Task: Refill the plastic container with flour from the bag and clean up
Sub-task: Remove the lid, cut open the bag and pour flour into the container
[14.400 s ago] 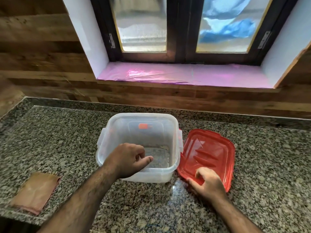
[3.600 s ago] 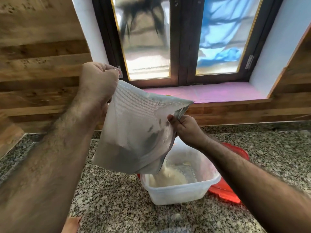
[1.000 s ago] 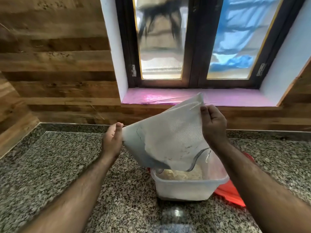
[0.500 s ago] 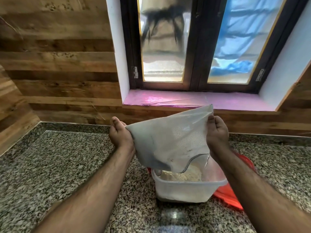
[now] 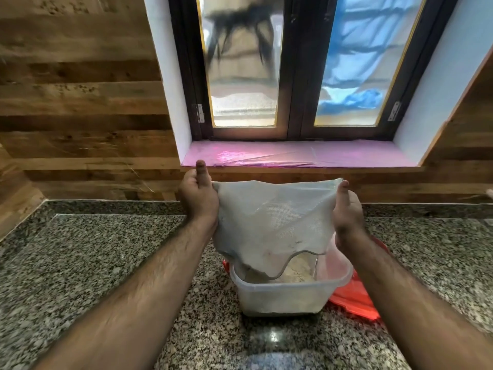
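In the head view, a pale plastic bag (image 5: pixel 272 225) is held upside down over an open plastic container (image 5: pixel 288 295), its wavy open mouth hanging just inside the rim. The bag's upper left corner is pinched by the left hand (image 5: pixel 198 194), whose thumb points upward, and the upper right corner is gripped by the right hand (image 5: pixel 346 209); both hands are closed on the bag, which is stretched between them. Flour (image 5: pixel 296 271) is seen lying in the bottom of the container. The container stands on the speckled granite table (image 5: pixel 106 263), and a red lid (image 5: pixel 354 297) lies partly under and beside its right side. Behind the table, a wooden wall (image 5: pixel 80 102) and a window (image 5: pixel 293 65) with a pink-covered sill (image 5: pixel 306 154) are shown.
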{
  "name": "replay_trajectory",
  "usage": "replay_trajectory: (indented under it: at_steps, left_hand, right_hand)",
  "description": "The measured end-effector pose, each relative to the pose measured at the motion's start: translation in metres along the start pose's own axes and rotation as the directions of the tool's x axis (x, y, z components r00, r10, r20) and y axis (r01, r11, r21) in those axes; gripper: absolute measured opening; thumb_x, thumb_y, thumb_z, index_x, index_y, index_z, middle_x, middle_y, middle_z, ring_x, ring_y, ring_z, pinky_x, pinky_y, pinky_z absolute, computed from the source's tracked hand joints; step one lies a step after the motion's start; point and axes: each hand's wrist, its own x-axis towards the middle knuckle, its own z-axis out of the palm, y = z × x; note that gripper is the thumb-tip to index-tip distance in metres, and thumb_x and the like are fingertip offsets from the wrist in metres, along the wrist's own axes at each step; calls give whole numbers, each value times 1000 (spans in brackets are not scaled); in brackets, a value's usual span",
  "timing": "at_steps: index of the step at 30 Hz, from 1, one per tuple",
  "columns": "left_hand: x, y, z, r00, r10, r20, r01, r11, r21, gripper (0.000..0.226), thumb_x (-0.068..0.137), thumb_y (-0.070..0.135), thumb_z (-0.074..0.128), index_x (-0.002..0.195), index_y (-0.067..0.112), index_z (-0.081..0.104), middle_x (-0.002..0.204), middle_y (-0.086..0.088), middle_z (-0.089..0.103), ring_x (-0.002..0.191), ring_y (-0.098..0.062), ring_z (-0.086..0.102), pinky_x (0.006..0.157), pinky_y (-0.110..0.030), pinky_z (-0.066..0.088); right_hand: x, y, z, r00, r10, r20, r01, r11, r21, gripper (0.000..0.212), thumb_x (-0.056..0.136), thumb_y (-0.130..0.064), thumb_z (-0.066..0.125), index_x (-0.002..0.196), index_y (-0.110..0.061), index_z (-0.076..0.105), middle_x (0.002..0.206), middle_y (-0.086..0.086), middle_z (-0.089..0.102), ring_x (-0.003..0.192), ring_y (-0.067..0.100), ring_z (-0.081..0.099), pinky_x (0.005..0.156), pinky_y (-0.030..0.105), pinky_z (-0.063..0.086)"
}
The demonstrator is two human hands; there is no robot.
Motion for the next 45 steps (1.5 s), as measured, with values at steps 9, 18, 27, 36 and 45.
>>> replay_trajectory:
  at_steps: [9, 18, 27, 36, 45]
  left_hand:
    - [-21, 38, 28, 980, 89, 175, -92, 996, 8, 53, 104, 62, 51, 77, 16, 55, 57, 9, 59, 47, 5, 53, 48, -22, 41]
    - [-19, 46, 25, 937, 80, 339, -55, 995, -85, 88, 81, 91, 26, 111, 17, 61, 96, 4, 66, 84, -1, 63, 66, -21, 50]
    - [-38, -26, -8, 937, 69, 343, -115, 987, 114, 97, 74, 107, 25, 83, 19, 65, 72, 5, 64, 63, -11, 58, 59, -27, 43]
    - [-30, 4, -1, 958, 250, 140, -244, 968, -59, 79, 88, 82, 49, 79, 4, 61, 67, 7, 52, 57, 2, 49, 50, -13, 35]
    - [-27, -2, 8, 927, 233, 292, -252, 967, 27, 65, 87, 83, 46, 92, 19, 53, 71, 4, 52, 55, 0, 43, 48, -27, 37]
  right_hand:
    - [9, 1, -11, 964, -29, -265, -1, 994, -112, 72, 104, -75, 29, 108, -13, 65, 97, 5, 68, 99, 33, 66, 81, 38, 49]
    - [12, 3, -20, 894, -132, -427, 19, 966, -258, 89, 104, -76, 16, 67, -4, 55, 64, 12, 58, 70, 36, 67, 62, 39, 46]
    - [15, 8, -11, 887, -144, -438, -2, 949, -315, 96, 97, -83, 10, 66, -4, 57, 63, 13, 59, 74, 41, 68, 68, 45, 52]
    - [8, 8, -9, 896, -238, -374, 110, 937, -332, 86, 106, -73, 18, 81, -6, 65, 75, 13, 66, 80, 39, 69, 67, 35, 42]
    - [-3, 8, -18, 940, -77, -332, 26, 988, -154, 99, 103, -77, 20, 97, 10, 67, 78, 12, 61, 77, 40, 67, 68, 36, 45]
